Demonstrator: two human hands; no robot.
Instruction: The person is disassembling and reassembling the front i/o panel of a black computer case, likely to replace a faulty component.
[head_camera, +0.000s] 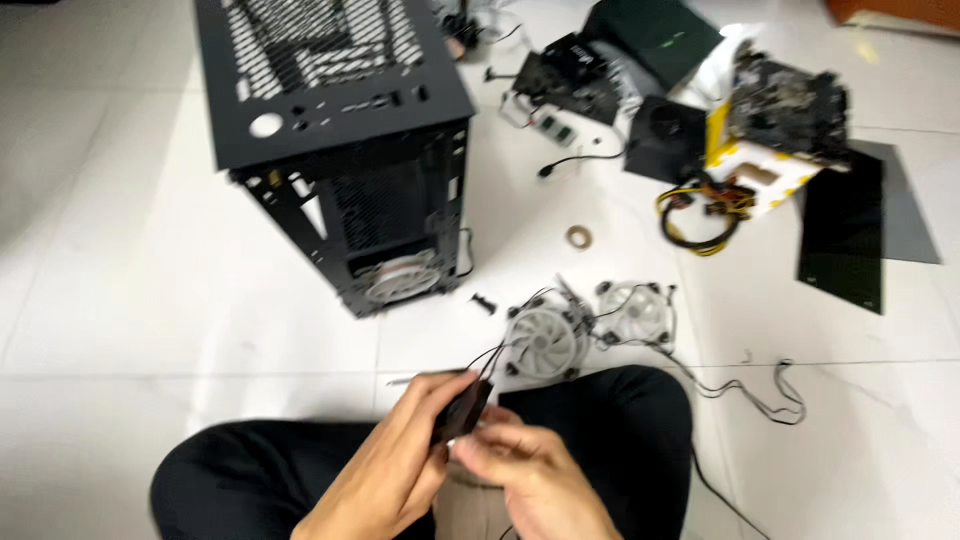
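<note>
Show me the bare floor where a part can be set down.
Bare tiles lie left of the black computer case, and at lower right beyond the loose cable. The stretch from the two white fans up to the motherboard is crowded.

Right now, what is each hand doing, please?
Left hand: closed on the small black box with wires.
Right hand: fingers on the same box's lower end; grip cannot be told.

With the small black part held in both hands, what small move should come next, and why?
Probably hold the small black part steady in the left hand and let the right hand work at its lower end. Thin black wires run from its top toward the white fans on the floor, so pulling could tug them.
</note>
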